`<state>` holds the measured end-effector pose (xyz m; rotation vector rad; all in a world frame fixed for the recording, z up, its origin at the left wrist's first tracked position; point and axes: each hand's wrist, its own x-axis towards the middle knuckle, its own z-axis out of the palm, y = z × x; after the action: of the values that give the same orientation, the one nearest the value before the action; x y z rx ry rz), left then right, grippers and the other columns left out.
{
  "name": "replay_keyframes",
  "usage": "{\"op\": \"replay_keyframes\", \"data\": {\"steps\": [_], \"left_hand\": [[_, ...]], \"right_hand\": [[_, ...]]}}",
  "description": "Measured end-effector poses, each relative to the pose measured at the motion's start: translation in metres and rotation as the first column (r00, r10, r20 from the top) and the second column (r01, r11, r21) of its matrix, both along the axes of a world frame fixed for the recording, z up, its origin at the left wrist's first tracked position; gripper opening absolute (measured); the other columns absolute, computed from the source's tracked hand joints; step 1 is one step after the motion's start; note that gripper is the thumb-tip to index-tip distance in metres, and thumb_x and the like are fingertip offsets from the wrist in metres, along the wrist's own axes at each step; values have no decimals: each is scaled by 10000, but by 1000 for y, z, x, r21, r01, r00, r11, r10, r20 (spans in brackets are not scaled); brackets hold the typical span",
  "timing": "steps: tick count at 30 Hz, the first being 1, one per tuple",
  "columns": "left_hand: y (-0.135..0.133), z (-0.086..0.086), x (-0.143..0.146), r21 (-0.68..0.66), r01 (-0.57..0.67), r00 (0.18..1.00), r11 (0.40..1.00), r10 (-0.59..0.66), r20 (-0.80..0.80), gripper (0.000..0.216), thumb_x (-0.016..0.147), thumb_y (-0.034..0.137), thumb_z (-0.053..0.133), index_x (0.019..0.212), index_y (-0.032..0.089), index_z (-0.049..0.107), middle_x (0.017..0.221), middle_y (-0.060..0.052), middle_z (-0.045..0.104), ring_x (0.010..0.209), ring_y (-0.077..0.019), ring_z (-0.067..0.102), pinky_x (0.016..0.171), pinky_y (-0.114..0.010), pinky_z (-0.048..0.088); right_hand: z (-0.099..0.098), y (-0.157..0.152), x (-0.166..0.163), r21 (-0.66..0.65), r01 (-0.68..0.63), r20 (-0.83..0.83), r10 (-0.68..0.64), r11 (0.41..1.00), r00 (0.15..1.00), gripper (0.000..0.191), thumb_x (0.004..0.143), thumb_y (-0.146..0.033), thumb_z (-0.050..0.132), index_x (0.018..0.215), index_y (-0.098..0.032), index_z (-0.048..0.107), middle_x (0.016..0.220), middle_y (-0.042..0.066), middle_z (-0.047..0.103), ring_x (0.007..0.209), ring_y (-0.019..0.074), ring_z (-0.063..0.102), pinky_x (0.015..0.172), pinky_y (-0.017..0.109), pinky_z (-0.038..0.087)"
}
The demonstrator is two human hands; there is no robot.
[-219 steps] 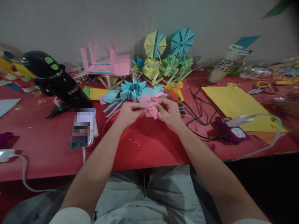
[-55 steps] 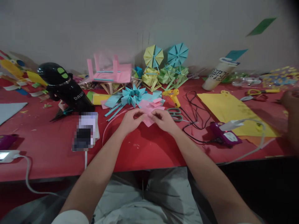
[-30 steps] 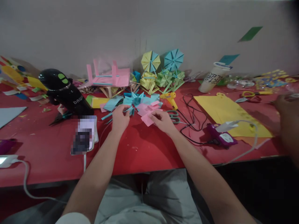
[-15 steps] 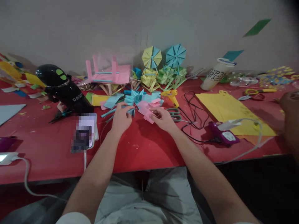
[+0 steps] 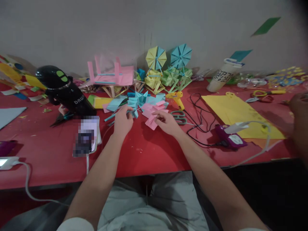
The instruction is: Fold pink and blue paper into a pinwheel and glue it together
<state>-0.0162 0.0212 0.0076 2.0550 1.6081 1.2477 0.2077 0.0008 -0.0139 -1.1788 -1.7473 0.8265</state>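
Observation:
A folded piece of pink paper (image 5: 151, 123) is pinched between the thumb and fingers of my right hand (image 5: 167, 122). Other pink sheets (image 5: 147, 109) lie just behind it on the red table. My left hand (image 5: 123, 121) is loosely curved with its fingers apart and nothing visible in it. Right behind that hand are blue rolled paper strips (image 5: 111, 116) and a pleated blue paper piece (image 5: 137, 102). Green-handled scissors (image 5: 179, 116) lie beyond my right hand, their blades partly hidden.
A yellow glue gun (image 5: 177, 99) with a looping black cord sits behind the scissors. Left stand a black bottle (image 5: 69, 93) and a phone (image 5: 87, 136). Right are yellow sheets (image 5: 231, 112), a purple power adapter (image 5: 231, 136), a cup (image 5: 222, 77) and another person's arm (image 5: 299, 122). Paper models line the wall.
The pink paper in my right hand has turned and come slightly nearer to me. My left hand has drawn back a little to the left.

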Motion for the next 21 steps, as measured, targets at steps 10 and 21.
{"op": "replay_keyframes", "data": {"steps": [10,21], "left_hand": [[0,5,3,-10,42,978,999,-39,205,194,788,86,514,915,194,612,993,-42,706,963,-183,652,895,-319,522],[-13,9,15,82,211,964,974,-221,147,156,799,113,555,919,186,625,971,-43,695,910,-165,650,829,-294,538]], "right_hand": [[0,-2,0,28,33,79,-35,999,996,303,777,-231,553,1050,-180,675,841,53,664,703,161,575,679,313,485],[5,-2,1,263,22,98,-49,965,994,309,856,-258,541,1135,-214,666,1235,117,687,1190,270,606,966,459,506]]}}
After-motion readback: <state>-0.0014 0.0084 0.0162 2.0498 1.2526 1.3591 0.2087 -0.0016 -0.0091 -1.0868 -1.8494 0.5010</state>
